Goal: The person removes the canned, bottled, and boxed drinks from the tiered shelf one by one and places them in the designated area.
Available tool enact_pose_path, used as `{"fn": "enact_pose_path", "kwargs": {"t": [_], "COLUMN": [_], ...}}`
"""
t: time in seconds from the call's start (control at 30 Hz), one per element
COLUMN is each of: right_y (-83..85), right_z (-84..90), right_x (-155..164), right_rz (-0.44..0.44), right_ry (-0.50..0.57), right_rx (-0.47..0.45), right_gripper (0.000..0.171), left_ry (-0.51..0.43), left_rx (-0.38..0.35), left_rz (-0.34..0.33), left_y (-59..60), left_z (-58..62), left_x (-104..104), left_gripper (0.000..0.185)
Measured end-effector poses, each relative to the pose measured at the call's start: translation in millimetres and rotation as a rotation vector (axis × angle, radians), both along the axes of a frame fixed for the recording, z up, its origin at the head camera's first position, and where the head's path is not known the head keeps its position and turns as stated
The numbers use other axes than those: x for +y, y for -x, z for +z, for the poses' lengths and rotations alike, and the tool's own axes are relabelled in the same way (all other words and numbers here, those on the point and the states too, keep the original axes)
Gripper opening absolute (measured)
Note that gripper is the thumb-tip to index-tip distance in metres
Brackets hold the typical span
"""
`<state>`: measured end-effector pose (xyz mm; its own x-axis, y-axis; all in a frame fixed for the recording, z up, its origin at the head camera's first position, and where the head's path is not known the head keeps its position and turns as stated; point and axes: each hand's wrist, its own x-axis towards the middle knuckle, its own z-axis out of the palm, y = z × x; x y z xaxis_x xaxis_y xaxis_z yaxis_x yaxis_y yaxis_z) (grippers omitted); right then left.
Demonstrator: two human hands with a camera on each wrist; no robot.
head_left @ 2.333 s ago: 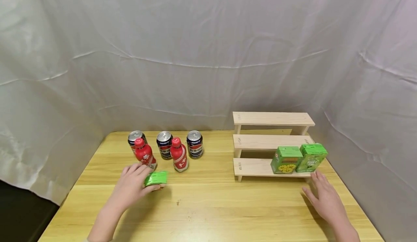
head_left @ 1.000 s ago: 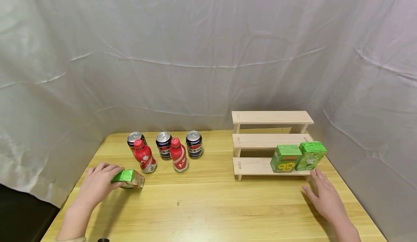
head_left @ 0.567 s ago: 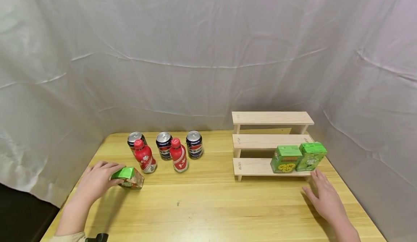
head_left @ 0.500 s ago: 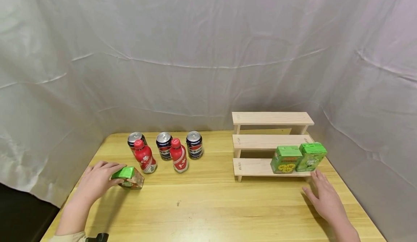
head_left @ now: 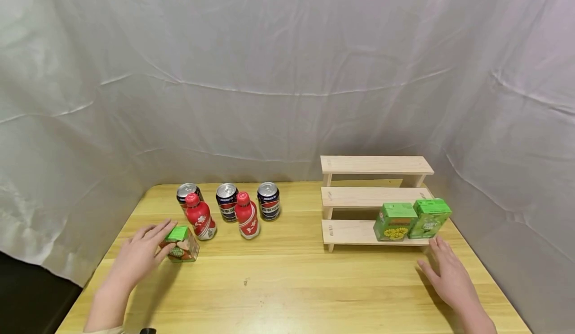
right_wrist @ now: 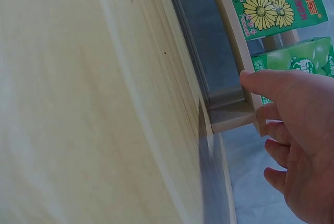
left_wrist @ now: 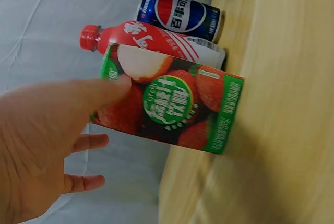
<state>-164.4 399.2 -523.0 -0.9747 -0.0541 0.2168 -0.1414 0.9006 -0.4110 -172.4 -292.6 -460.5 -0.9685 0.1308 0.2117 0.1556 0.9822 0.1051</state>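
Green-topped, the lychee carton (head_left: 181,244) stands upright on the desk (head_left: 287,284) just in front of a red bottle (head_left: 199,216). Straight fingers (left_wrist: 99,91) of the left hand (head_left: 141,251) touch its side without gripping. Two green cartons (head_left: 411,219) already sit on the wooden rack's (head_left: 359,230) lowest step; this one, the bottles and cans (head_left: 268,200) remain off it. The right hand (head_left: 449,274) rests flat, holding nothing.

The camera on my head looked forward and down from well back, over the whole table (head_left: 287,284). My left wrist camera sat close, facing the lychee carton (left_wrist: 167,106), bottle (left_wrist: 156,38) and can (left_wrist: 177,16), also seen from the head. My right wrist camera skimmed the table toward the shelf (right_wrist: 232,62), shared too.
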Motion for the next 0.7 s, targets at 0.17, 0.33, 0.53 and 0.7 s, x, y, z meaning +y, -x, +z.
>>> {"fn": "enact_pose_path", "kwargs": {"t": [0.17, 0.33, 0.53, 0.7], "right_y": [-0.7, 1.2, 0.6, 0.3], "right_z": [2.0, 2.1, -0.6, -0.5], "right_x": [0.1, 0.0, -0.4, -0.5], "right_rz": [0.002, 0.003, 0.0, 0.003], "right_ry": [0.007, 0.01, 0.008, 0.006], "right_rx": [-0.003, 0.002, -0.011, -0.024], "right_gripper": [0.074, 0.073, 0.074, 0.075], "left_ry": [-0.082, -0.14, -0.148, -0.131], "left_rx": [-0.069, -0.075, -0.058, -0.049], "left_rz": [0.031, 0.028, 0.001, -0.014], "left_y": [-1.9, -3.6, -2.7, -1.2], "left_z": [-7.6, -11.6, -14.3, -15.4], "left_x": [1.0, -0.4, -6.1, -10.5], "left_gripper": [0.073, 0.072, 0.069, 0.07]}}
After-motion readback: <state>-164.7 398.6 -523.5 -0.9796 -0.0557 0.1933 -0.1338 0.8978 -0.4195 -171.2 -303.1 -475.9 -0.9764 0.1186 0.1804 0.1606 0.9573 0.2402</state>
